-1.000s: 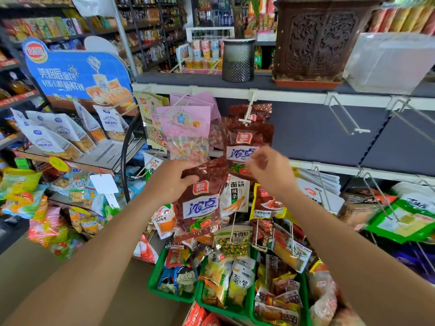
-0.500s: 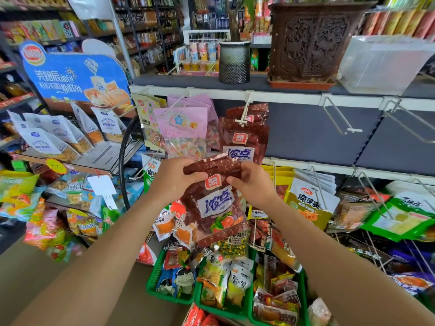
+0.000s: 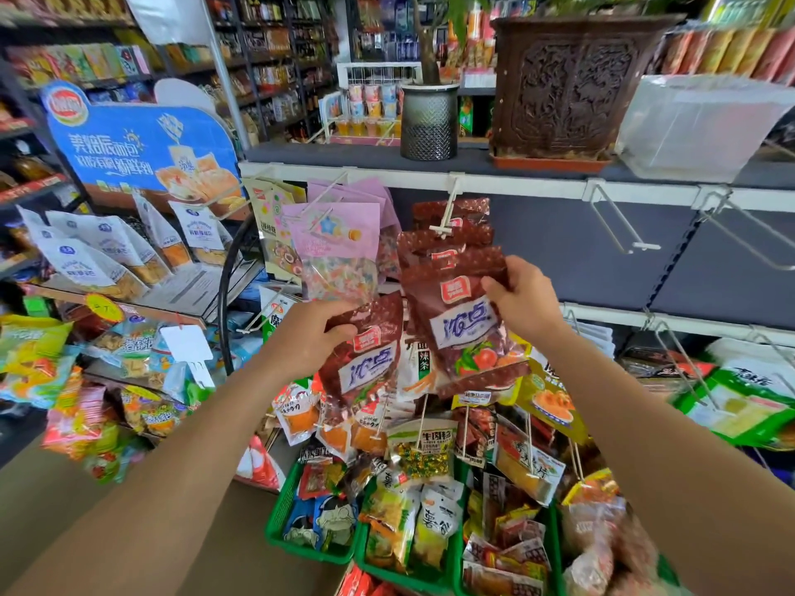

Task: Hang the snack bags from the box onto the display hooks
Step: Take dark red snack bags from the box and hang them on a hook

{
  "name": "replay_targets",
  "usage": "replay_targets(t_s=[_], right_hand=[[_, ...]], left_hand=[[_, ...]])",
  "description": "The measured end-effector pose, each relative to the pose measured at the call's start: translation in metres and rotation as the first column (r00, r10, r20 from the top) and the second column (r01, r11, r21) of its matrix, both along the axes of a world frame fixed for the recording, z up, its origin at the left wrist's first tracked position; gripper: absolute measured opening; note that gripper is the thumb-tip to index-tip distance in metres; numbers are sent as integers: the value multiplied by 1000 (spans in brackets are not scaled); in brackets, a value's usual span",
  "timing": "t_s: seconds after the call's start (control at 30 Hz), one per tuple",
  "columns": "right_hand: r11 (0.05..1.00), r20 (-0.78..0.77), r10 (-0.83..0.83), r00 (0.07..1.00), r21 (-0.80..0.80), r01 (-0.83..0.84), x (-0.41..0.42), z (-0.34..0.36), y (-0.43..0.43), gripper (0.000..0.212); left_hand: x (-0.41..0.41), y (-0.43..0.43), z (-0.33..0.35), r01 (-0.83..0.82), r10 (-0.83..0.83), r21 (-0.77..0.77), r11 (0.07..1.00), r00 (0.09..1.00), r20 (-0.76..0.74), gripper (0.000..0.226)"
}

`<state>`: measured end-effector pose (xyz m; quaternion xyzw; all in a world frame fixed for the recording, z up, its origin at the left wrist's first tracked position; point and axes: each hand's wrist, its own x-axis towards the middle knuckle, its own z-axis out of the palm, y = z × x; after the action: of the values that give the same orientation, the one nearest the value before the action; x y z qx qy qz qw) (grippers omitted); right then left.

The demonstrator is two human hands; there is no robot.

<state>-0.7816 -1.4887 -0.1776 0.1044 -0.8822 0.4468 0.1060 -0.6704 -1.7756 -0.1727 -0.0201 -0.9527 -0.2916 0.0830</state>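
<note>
The left hand (image 3: 307, 337) is clamped on the top edge of one dark red snack bag (image 3: 365, 359); the right hand (image 3: 522, 296) pinches the upper corner of a second bag (image 3: 462, 324), raised just below the white display hook (image 3: 447, 217) that already carries matching bags. These film pouches appear light, soft and slick. Grip the stiffer sealed header near the hang hole, not the contents.

Glossy plastic snack bags (image 3: 464, 324); wire hooks (image 3: 619, 225)
</note>
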Motion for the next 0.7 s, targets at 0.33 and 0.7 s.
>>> replay_targets(t_s=[0.33,0.7], right_hand=[[997,13,-78,997,14,78,-28,19,-25,19],[936,-23,-306,952,175,305,-18,11,-36,28]], left_hand=[[-3,-6,-12,6,-4,-53,999,999,44,11],[-9,-1,1,28,-28,-70,997,1000,8,11]])
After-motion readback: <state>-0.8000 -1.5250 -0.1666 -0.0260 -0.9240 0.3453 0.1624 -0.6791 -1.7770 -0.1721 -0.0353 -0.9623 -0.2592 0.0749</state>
